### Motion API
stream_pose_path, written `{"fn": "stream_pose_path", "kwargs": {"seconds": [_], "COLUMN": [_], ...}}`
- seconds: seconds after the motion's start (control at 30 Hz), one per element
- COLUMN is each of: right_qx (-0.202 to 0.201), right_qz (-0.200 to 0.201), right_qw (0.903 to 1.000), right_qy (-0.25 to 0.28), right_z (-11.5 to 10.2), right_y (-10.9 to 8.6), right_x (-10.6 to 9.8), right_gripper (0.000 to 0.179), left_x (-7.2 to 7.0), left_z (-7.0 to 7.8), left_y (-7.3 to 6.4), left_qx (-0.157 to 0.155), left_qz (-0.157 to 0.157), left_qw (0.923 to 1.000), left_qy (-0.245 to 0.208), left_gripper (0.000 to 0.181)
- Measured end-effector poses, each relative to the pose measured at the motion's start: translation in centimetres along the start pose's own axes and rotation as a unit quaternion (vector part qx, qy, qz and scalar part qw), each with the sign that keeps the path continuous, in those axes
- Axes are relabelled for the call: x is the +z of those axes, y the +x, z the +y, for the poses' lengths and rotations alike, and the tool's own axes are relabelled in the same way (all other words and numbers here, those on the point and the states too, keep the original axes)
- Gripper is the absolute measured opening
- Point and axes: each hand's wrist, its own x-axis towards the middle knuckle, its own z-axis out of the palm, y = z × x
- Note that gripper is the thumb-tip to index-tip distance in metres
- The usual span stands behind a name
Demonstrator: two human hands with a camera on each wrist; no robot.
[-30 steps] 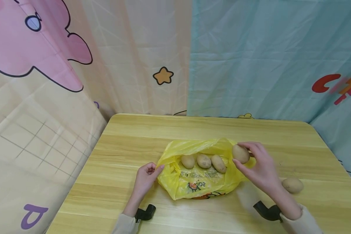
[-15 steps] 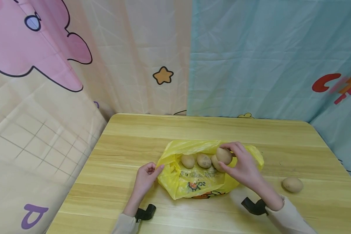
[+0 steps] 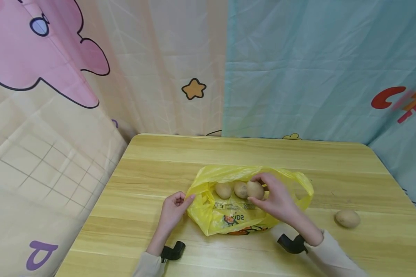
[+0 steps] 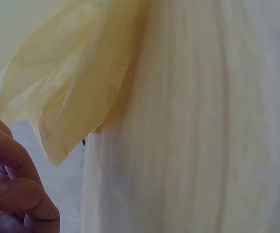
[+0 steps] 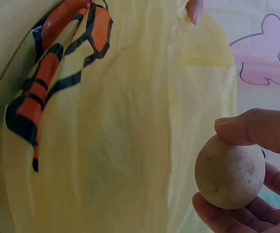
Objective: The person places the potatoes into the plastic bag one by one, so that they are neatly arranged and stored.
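Observation:
A yellow plastic bag (image 3: 208, 223) with printed lettering lies on the table, its mouth spread toward me. My left hand (image 3: 173, 209) pinches the bag's left edge between thumb and fingers; the left wrist view shows its curled fingers (image 4: 13, 160) beside the yellow film. In my right hand (image 3: 279, 198) a potato (image 5: 230, 171) is gripped between thumb and fingertips, over the bag's opening. Two potatoes show inside the bag to its left: one potato (image 3: 223, 190) at the far left, and another potato (image 3: 240, 189) partly overlapped by the held one. A third in there is hidden now.
A loose potato (image 3: 347, 218) rests on the wooden table (image 3: 152, 157) to the right of the bag. Printed curtains (image 3: 298, 69) hang behind the table and along its sides. A black wrist mount (image 3: 173, 251) is strapped at each wrist.
My right hand has carried the potato leftward from the bag's right edge to above the potatoes inside. The bag's right side has come free of that hand. My left hand stays put.

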Motion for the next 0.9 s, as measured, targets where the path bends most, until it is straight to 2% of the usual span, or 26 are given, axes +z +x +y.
{"fn": "stream_pose_path", "kwargs": {"seconds": [0.2,0.43,0.9], "right_qx": [0.023,0.039,0.024], "right_qz": [-0.031,-0.048,-0.055], "right_qw": [0.9989,0.9975,0.9978], "right_qy": [0.026,0.035,0.03], "right_z": [0.0,0.2,0.5], "right_y": [0.3,0.4,0.2], "right_x": [1.2,2.5,4.5], "right_gripper": [0.048,0.047,0.044], "left_x": [0.0,0.0,0.0], "left_z": [0.0,0.0,0.1], "left_y": [0.0,0.0,0.0], "left_qx": [0.002,0.002,0.001], "left_qz": [-0.001,-0.002,0.002], "left_qw": [1.0,1.0,1.0], "left_qy": [0.006,0.005,0.007], "left_gripper": [0.032,0.031,0.032]}}
